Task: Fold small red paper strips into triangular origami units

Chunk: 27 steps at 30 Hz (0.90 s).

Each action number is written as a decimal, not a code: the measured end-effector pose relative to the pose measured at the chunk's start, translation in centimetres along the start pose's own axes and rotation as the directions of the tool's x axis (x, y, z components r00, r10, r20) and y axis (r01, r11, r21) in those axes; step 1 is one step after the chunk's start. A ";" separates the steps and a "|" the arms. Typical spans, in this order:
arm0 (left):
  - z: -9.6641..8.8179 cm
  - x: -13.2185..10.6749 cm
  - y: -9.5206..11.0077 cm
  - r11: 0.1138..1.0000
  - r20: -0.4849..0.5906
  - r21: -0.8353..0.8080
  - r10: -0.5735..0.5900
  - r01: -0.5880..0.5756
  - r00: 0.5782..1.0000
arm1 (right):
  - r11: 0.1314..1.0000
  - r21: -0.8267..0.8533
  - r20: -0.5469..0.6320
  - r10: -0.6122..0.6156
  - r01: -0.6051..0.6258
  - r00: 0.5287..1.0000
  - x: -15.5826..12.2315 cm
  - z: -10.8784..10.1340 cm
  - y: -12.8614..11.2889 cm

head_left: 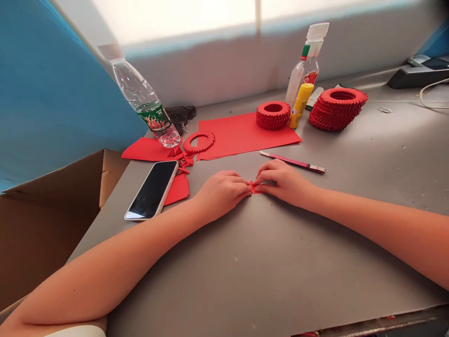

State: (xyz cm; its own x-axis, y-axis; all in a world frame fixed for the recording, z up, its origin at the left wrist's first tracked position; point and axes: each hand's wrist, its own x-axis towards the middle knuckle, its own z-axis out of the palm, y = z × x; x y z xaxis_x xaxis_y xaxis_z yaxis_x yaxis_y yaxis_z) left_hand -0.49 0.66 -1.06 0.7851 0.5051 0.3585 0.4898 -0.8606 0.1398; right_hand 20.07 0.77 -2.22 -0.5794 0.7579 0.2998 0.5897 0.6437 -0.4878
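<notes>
Between both hands, at the middle of the grey table (pixel 224 262), is a small folded piece of red paper (pixel 253 188). My left hand (pixel 224 192) pinches its left side, fingers closed. On the other side my right hand (pixel 284 185) pinches it with thumb and fingertips. Most of the paper is hidden by the fingers. Just beyond the right hand lies a thin craft knife (pixel 294 162) with a pink handle. Several folded red paper pieces (pixel 184 161) lie in a small pile beside a ring of red folded paper (pixel 199 142).
A phone (pixel 150 191) lies on red paper at the left. Behind stand a water bottle (pixel 154 114), a second bottle (pixel 305 65) and a yellow glue stick (pixel 300 105). Red sheets (pixel 238 133) carry one ring stack (pixel 273 120); another stack (pixel 333 112) stands right. A cardboard box (pixel 52 215) is at left.
</notes>
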 end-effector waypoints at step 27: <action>-0.7 0.1 0.2 0.978 0.184 0.148 0.116 -0.145 0.976 | 0.999 -0.048 0.007 0.006 -0.005 1.000 0.1 0.1 -0.1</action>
State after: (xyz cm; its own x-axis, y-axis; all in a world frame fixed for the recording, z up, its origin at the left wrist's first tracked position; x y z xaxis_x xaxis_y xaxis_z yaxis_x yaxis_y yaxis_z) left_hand -0.62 0.45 -0.32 0.8931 0.4049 0.1960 0.4218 -0.9052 -0.0519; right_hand 19.90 0.80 -2.19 -0.5799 0.7608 0.2915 0.6190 0.6441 -0.4494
